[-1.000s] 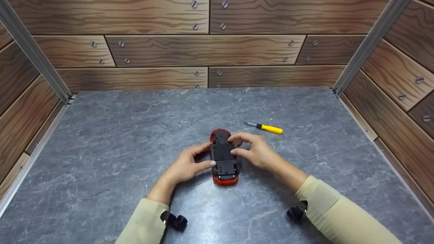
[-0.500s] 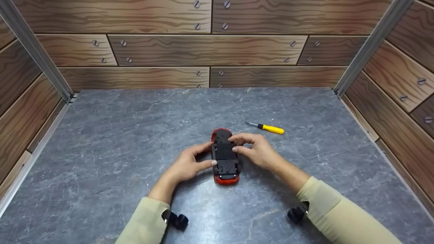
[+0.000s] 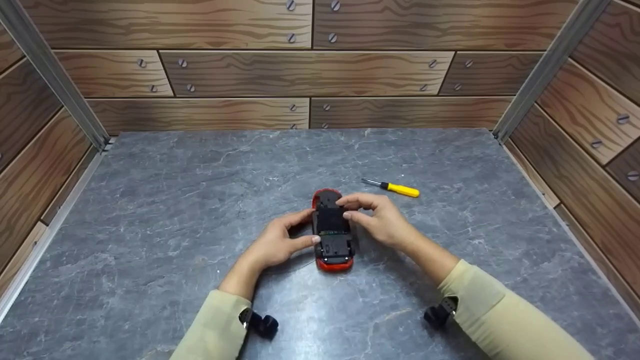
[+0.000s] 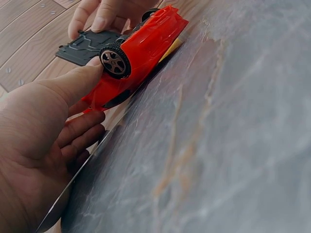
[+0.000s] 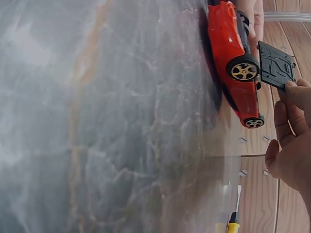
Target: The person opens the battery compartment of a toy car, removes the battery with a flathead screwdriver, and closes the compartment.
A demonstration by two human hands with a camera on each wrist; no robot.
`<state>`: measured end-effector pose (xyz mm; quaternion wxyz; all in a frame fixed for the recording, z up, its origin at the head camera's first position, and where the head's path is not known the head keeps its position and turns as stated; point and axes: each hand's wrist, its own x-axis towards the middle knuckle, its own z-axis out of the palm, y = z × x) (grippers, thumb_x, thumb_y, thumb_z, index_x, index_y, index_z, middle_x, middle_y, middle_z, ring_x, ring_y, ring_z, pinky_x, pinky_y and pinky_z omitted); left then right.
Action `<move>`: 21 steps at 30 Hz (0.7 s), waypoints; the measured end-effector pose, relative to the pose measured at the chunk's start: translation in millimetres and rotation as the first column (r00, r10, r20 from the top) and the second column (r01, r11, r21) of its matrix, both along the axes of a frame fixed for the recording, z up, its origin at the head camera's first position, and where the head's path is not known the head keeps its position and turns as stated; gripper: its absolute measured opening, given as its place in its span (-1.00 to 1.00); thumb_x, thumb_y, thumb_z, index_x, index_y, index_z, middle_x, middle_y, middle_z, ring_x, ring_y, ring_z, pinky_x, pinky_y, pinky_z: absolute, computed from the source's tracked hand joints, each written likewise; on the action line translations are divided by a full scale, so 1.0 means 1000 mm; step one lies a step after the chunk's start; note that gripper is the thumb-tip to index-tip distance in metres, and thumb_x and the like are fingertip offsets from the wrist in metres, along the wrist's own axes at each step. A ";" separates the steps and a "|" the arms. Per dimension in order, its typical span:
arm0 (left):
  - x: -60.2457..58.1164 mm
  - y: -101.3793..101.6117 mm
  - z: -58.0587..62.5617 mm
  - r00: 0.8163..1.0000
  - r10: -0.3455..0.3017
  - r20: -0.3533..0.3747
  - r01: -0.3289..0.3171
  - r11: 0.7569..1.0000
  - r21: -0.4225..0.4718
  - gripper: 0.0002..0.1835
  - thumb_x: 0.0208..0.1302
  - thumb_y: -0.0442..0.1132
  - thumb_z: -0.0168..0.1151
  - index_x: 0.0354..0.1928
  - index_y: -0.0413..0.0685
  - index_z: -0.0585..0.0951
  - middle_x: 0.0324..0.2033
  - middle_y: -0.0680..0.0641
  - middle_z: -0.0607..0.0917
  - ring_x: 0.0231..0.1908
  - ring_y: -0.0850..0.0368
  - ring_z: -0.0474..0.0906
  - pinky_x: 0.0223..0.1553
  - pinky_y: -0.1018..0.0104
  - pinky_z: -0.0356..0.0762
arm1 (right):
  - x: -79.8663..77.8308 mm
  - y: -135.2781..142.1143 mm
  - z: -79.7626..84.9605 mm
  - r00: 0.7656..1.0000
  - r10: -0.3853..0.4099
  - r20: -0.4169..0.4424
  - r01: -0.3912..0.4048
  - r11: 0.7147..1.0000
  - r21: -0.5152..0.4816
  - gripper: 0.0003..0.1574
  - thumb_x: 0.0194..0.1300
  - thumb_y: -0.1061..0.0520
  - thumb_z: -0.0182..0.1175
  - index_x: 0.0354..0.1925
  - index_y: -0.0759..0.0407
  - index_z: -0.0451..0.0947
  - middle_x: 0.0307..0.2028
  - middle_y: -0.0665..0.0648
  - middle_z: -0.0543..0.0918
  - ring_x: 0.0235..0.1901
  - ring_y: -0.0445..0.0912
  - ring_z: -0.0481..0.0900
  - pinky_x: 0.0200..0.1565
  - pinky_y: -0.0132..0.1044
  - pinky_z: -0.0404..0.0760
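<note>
A red toy car (image 3: pixel 335 266) lies wheels-up on the table, its black underside facing me. My left hand (image 3: pixel 280 242) grips its left side; in the left wrist view the thumb presses near a wheel (image 4: pixel 114 61). Between thumb and fingers, my right hand (image 3: pixel 380 217) pinches a flat black cover plate (image 5: pixel 277 68). That plate stands tilted up from the car's underside, its near edge raised. Below this edge a thin greenish strip (image 3: pixel 334 232) shows inside the car. From these views I cannot tell whether the plate still touches the car at its far edge.
A screwdriver (image 3: pixel 400 189) with a yellow handle lies on the grey marbled table (image 3: pixel 175 200), behind and right of the car. Wood-patterned walls (image 3: pixel 300 75) and metal corner posts (image 3: pixel 545 65) bound the table at the back and sides.
My right hand has lifted the near edge of the cover plate off the car's underside, uncovering the greenish strip. The left hand and the car have stayed nearly in place.
</note>
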<state>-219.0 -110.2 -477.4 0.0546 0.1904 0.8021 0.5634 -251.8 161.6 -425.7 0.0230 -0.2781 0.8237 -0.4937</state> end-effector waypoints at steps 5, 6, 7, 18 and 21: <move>-0.001 0.000 0.001 1.000 0.003 0.010 -0.003 1.000 -0.018 -0.26 0.35 -0.07 0.52 0.52 0.00 0.49 0.41 -0.11 0.57 0.46 -0.06 0.40 0.53 -0.05 0.23 | -0.001 0.005 0.005 0.999 -0.031 0.019 0.031 0.999 -0.022 -0.67 0.45 0.28 0.35 0.15 0.14 0.73 -0.01 0.09 0.82 0.08 0.03 0.70 0.18 0.09 0.57; -0.001 0.000 0.002 1.000 0.004 0.013 -0.004 1.000 -0.026 -0.25 0.35 -0.06 0.52 0.52 0.01 0.49 0.41 -0.11 0.57 0.46 -0.06 0.40 0.53 -0.04 0.23 | -0.001 0.006 0.005 0.999 -0.037 0.025 0.038 0.999 -0.026 -0.67 0.45 0.28 0.35 0.15 0.14 0.73 -0.01 0.10 0.82 0.06 0.03 0.70 0.16 0.06 0.58; -0.001 0.000 0.002 1.000 0.005 0.014 -0.005 0.999 -0.032 -0.25 0.35 -0.06 0.52 0.53 0.01 0.49 0.41 -0.11 0.56 0.46 -0.06 0.40 0.53 -0.05 0.23 | -0.001 0.008 0.006 0.998 -0.046 0.032 0.047 0.998 -0.028 -0.66 0.46 0.28 0.34 0.16 0.15 0.73 -0.02 0.10 0.82 0.05 0.02 0.71 0.14 0.02 0.59; 0.001 -0.001 0.003 0.999 0.020 0.036 -0.018 0.999 -0.035 -0.26 0.34 -0.03 0.51 0.52 0.05 0.50 0.43 -0.14 0.55 0.46 -0.10 0.38 0.53 -0.09 0.22 | -0.004 0.028 0.005 0.991 -0.099 0.095 0.109 0.988 -0.110 -0.61 0.39 0.36 0.38 0.17 0.30 0.68 -0.12 0.24 0.79 -0.15 -0.08 0.74 -0.13 -0.38 0.66; 0.001 0.000 0.002 0.999 0.024 0.031 -0.022 0.999 -0.040 -0.26 0.34 -0.03 0.52 0.52 0.05 0.50 0.41 -0.13 0.56 0.45 -0.10 0.39 0.52 -0.08 0.23 | -0.005 0.035 0.003 0.990 -0.108 0.090 0.120 0.982 -0.143 -0.61 0.36 0.38 0.39 0.15 0.36 0.67 -0.14 0.29 0.80 -0.19 -0.16 0.75 -0.16 -0.41 0.66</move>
